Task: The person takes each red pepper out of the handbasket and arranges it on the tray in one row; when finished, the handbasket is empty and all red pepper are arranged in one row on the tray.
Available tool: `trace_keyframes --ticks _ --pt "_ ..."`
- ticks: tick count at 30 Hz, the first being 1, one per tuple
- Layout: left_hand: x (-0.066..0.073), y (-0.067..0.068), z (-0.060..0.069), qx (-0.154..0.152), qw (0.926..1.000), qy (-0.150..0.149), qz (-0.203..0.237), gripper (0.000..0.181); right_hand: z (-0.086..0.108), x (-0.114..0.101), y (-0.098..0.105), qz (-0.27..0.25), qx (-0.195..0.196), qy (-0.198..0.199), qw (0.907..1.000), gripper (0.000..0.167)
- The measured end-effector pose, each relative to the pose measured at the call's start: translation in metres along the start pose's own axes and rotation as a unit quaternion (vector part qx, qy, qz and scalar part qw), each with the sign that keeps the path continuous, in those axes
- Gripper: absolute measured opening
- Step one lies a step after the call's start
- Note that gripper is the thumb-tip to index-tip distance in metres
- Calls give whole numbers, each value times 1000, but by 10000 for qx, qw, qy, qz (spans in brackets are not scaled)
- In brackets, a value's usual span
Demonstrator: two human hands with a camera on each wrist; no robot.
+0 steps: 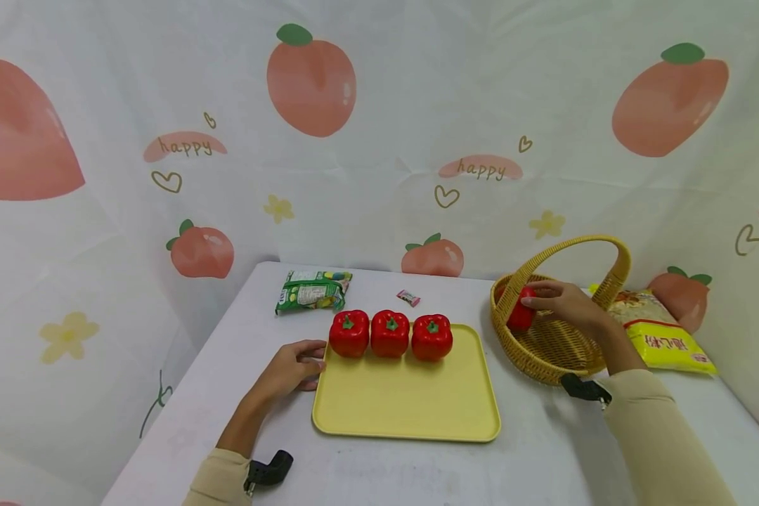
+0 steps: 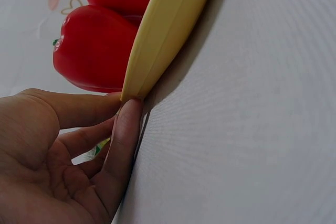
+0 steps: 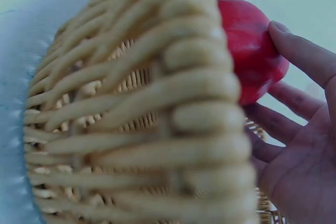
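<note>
Three red bell peppers (image 1: 389,334) stand in a row along the far side of a yellow tray (image 1: 411,407). My left hand (image 1: 292,367) is at the tray's left edge; in the left wrist view its thumb and a finger (image 2: 126,129) pinch the tray's rim. Over on the right, my right hand (image 1: 566,303) reaches into a woven basket (image 1: 531,362) and holds another red bell pepper (image 3: 252,51) between thumb and fingers. That pepper sits at the basket's left inner side, partly hidden by the handle and the hand.
A green snack packet (image 1: 313,291) lies behind the tray at the left, with a small pink wrapped candy (image 1: 408,298) to its right. A yellow food bag (image 1: 667,341) lies right of the basket. Behind the table hangs a printed cloth (image 1: 367,197).
</note>
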State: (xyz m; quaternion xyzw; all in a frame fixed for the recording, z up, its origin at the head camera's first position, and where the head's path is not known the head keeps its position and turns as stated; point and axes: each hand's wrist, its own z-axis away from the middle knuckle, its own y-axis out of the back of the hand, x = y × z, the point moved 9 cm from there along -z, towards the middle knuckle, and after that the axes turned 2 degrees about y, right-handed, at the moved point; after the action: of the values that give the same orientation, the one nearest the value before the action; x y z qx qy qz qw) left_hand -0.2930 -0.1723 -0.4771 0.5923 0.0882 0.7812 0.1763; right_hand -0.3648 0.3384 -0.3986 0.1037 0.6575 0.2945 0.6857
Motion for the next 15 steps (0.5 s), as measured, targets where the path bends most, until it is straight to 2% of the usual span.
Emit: trace_keyframes --ticks 7,15 --pt "1 0 1 5 10000 -8 -67 50 16 -2 4 174 167 -58 9997 69" --pt "-1 1 1 13 10000 14 -68 50 43 -7 10 290 451 70 9985 72"
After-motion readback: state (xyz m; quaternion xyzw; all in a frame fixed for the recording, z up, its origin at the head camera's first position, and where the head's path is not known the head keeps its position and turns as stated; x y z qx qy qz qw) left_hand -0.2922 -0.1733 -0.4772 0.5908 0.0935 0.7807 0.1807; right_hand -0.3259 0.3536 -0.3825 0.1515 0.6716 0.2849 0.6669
